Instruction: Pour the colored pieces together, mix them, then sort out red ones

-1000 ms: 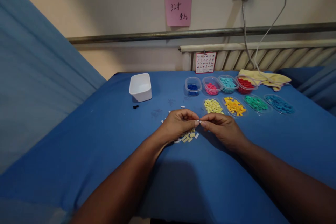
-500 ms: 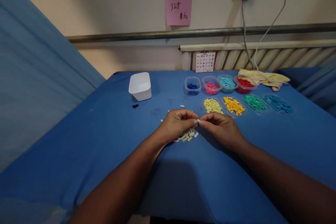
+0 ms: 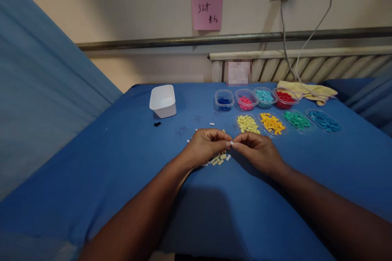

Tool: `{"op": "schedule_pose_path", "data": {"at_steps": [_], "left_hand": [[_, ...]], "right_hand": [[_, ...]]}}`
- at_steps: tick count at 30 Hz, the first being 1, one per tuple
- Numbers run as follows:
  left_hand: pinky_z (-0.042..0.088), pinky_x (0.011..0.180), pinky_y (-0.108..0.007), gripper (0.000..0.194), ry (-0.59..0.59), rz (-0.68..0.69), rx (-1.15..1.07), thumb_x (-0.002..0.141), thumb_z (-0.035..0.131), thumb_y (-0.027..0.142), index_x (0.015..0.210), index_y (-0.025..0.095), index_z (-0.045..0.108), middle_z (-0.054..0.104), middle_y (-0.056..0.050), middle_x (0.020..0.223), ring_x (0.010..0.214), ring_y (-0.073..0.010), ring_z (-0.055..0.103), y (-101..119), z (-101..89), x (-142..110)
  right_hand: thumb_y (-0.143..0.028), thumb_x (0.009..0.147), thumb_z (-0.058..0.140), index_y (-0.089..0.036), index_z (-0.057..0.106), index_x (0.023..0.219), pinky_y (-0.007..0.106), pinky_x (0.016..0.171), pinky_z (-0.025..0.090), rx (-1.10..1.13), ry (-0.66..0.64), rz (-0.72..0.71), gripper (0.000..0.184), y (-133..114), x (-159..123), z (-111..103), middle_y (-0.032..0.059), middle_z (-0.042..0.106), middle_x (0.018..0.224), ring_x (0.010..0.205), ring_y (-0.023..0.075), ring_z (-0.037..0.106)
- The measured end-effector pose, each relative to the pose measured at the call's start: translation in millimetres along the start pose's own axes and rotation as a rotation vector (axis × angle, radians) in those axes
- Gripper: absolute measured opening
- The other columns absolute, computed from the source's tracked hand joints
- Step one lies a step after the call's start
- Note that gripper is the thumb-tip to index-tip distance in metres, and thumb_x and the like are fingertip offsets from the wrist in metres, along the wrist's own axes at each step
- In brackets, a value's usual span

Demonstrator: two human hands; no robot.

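Note:
My left hand (image 3: 206,145) and my right hand (image 3: 256,150) meet fingertip to fingertip above the blue table (image 3: 122,163). Both are closed in a pinch on a tiny white piece (image 3: 231,143) held between them. Under my left hand lies a small pile of pale yellow and white pieces (image 3: 219,158). One loose white piece (image 3: 211,124) rests a little farther back.
A white tub (image 3: 163,101) stands at the back left with a small black piece (image 3: 157,124) in front of it. Several clear dishes hold sorted pieces: blue (image 3: 224,100), pink (image 3: 246,100), teal (image 3: 265,96), red (image 3: 286,98), yellow (image 3: 247,123), orange (image 3: 272,123), green (image 3: 296,120). A yellow cloth (image 3: 309,91) lies behind.
Both hands have stayed together on the small white piece, with only slight finger shifts.

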State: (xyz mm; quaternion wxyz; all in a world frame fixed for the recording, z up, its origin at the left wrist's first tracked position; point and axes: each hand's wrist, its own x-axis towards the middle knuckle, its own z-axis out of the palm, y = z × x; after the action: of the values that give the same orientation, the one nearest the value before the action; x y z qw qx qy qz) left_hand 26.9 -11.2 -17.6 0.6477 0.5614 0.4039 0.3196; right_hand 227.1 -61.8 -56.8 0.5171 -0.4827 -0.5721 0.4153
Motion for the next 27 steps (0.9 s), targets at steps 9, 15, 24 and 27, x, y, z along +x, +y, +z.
{"op": "schedule_pose_path", "data": {"at_steps": [9, 15, 24, 27], "left_hand": [[0.046, 0.061, -0.023, 0.031, -0.008, 0.054, 0.07, 0.074, 0.091, 0.039, 0.09, 0.015, 0.081, 0.071, -0.003, 0.074, 0.065, -0.0111, 0.06, 2, 6.1, -2], [0.051, 0.066, -0.026, 0.03, 0.266, 0.21, 0.124, 0.072, 0.089, 0.033, 0.094, 0.017, 0.077, 0.071, -0.002, 0.084, 0.069, -0.0114, 0.061, 21, -36.7, 4], [0.047, 0.061, -0.027, 0.026, 0.448, 0.251, 0.276, 0.082, 0.08, 0.041, 0.089, 0.017, 0.074, 0.067, -0.002, 0.073, 0.064, -0.0134, 0.059, 10, -93.5, 19], [0.043, 0.06, -0.026, 0.031, 0.513, 0.291, 0.338, 0.089, 0.075, 0.047, 0.084, 0.018, 0.069, 0.063, 0.0, 0.067, 0.06, -0.0128, 0.056, -5, -91.2, 25]], "right_hand": [[-0.052, 0.082, 0.088, -0.022, 0.079, 0.087, 0.032, 0.067, 0.054, 0.041, 0.022, 0.048, 0.032, 2, 3, 0, 0.0036, 0.077, 0.081, 0.073, 0.0184, 0.068], [-0.045, 0.096, 0.075, -0.024, 0.079, 0.092, 0.033, 0.07, 0.054, -0.122, -0.058, -0.044, 0.022, -3, -6, -2, 0.0023, 0.077, 0.083, 0.074, 0.019, 0.068], [-0.042, 0.104, 0.067, -0.026, 0.078, 0.097, 0.034, 0.073, 0.054, -0.339, -0.198, -0.138, 0.02, -4, -13, -2, 0.0015, 0.078, 0.087, 0.079, 0.0205, 0.072], [-0.04, 0.105, 0.066, -0.027, 0.078, 0.101, 0.035, 0.075, 0.056, -0.375, -0.17, -0.16, 0.018, -2, -14, -2, 0.0023, 0.079, 0.091, 0.083, 0.0218, 0.073]]}}
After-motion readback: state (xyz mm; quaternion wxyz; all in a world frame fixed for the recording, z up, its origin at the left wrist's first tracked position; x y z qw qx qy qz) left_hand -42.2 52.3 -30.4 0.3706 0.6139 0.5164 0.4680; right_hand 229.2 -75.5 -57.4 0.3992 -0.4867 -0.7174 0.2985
